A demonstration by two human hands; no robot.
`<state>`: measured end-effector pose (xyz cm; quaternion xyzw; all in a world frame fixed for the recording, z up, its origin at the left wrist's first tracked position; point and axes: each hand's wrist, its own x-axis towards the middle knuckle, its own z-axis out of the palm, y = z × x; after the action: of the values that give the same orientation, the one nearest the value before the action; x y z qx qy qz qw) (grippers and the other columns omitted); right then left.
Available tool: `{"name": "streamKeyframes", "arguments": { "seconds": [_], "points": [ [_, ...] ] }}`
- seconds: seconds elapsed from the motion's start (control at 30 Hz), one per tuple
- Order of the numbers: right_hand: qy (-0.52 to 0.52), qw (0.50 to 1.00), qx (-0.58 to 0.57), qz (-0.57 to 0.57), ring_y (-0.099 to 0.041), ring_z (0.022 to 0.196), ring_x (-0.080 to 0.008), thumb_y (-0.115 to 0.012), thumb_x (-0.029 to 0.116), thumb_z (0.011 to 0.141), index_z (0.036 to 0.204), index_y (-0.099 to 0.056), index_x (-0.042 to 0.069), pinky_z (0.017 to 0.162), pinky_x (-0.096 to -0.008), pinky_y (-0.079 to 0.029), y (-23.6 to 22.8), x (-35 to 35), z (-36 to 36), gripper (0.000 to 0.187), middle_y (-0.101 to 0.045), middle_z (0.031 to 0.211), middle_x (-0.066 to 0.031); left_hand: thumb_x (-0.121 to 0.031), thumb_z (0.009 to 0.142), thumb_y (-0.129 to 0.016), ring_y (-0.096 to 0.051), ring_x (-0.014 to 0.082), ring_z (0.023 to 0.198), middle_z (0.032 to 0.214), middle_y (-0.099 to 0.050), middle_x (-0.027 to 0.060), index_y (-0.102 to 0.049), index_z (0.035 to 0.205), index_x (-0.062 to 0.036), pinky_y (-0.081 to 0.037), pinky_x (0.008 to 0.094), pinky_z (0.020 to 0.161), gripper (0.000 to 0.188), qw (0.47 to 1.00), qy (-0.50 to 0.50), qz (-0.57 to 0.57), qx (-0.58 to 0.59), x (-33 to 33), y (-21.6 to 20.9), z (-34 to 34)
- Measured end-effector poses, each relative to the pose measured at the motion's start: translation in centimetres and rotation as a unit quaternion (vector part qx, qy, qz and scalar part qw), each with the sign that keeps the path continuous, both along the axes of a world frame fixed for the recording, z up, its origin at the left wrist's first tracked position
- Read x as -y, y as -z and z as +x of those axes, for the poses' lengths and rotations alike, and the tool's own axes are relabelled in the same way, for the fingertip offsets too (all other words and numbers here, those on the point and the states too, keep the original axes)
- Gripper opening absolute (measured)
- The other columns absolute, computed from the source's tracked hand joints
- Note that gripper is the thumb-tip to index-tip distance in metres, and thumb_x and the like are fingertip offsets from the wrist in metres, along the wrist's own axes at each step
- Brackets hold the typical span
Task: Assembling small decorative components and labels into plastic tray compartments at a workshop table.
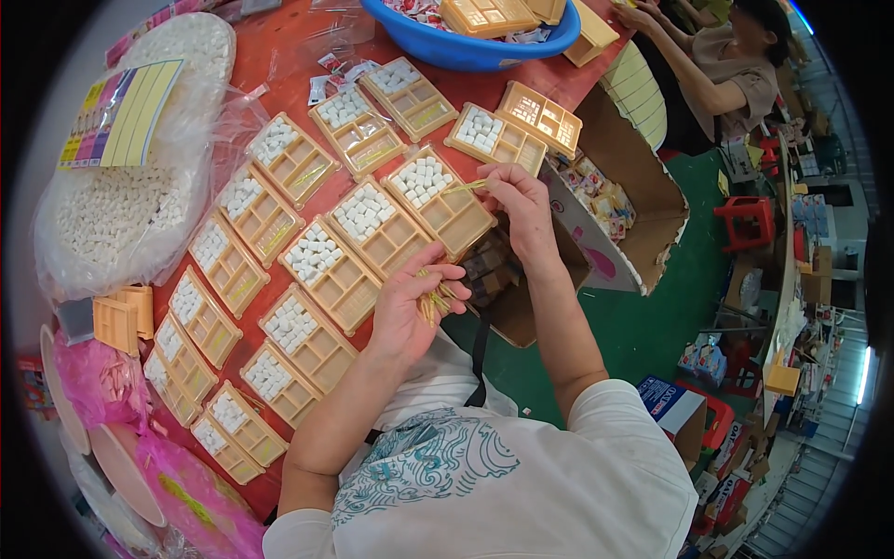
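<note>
My left hand [410, 303], palm up with curled fingers, holds a bundle of thin yellow-green sticks [434, 304]. Between the fingertips of my right hand [521, 207] a few thin sticks [466, 187] are pinched, above the right edge of a peach-coloured divided tray [451, 207]. That tray's large compartment holds small white pieces [423, 181]; its smaller compartments look bare. Beside it lies a similar tray [391, 244] with white pieces. In the rows farther from me, trays such as this one [300, 170] also have thin yellow-green strands in a smaller compartment.
A large clear bag of white pieces [121, 210] covers the left of the red table [279, 84]. A blue basin [466, 48] stands at the far edge. Right of the table is an open carton [643, 200] with small packets. Another person [722, 79] sits at the upper right.
</note>
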<state>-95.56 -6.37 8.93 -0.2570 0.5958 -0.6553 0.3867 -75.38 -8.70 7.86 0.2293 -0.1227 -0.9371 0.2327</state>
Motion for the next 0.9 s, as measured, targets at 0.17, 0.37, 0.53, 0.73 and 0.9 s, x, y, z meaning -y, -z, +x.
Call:
{"name": "streamKeyframes", "arguments": {
  "seconds": [0.17,0.37,0.53,0.73,0.9],
  "points": [
    [-0.014,0.998,0.051,-0.016,-0.063,0.079,-0.0097,-0.056,0.012,0.089,0.093,-0.062,0.001,0.068,-0.0227,-0.049,-0.5,0.0,-0.4,0.013,-0.065,0.103,-0.0081,-0.003,0.09,-0.046,-0.067,0.03,0.079,0.099,-0.064,0.0209,-0.04,0.13,0.0048,-0.057,0.0371,0.063,0.042,1.0,0.0,0.004,-0.001,0.0,-0.1,0.0],
    [-0.048,0.988,0.142,-0.044,-0.066,0.085,-0.0167,-0.053,0.011,0.091,0.094,-0.059,0.001,0.072,-0.0305,-0.055,-1.6,0.2,0.5,0.012,-0.064,0.105,-0.0119,-0.002,0.09,-0.046,-0.066,0.0307,0.079,0.098,-0.064,0.0211,-0.04,0.131,0.0041,-0.056,0.0381,0.064,0.042,1.0,-0.013,0.023,-0.003,-0.1,-0.1,0.1],
    [-0.041,0.957,0.269,-0.098,-0.067,0.089,-0.026,-0.05,0.01,0.092,0.094,-0.054,0.0,0.073,-0.0377,-0.057,-1.2,0.6,1.4,0.011,-0.063,0.104,-0.0157,-0.002,0.09,-0.045,-0.066,0.0309,0.079,0.098,-0.064,0.0206,-0.04,0.13,0.0031,-0.056,0.0384,0.065,0.041,0.999,-0.026,0.03,-0.006,-0.2,-0.7,0.1],
    [0.031,0.961,0.262,-0.085,-0.068,0.081,-0.0301,-0.047,0.011,0.094,0.097,-0.05,0.003,0.066,-0.0402,-0.059,0.1,-0.9,0.9,0.009,-0.062,0.105,-0.0177,-0.002,0.09,-0.045,-0.066,0.0304,0.08,0.098,-0.064,0.0194,-0.041,0.13,0.0025,-0.056,0.0381,0.065,0.04,0.999,-0.025,0.028,-0.026,-0.1,-0.7,0.0],
    [0.044,0.961,0.268,-0.056,-0.068,0.075,-0.0289,-0.047,0.012,0.094,0.097,-0.049,0.005,0.06,-0.0354,-0.059,-1.3,-1.6,1.7,0.008,-0.062,0.099,-0.0162,-0.002,0.09,-0.045,-0.066,0.03,0.08,0.098,-0.064,0.0191,-0.043,0.127,0.0024,-0.056,0.0375,0.065,0.037,0.999,-0.027,0.036,-0.011,-0.9,-1.6,0.2]
  ]
}}
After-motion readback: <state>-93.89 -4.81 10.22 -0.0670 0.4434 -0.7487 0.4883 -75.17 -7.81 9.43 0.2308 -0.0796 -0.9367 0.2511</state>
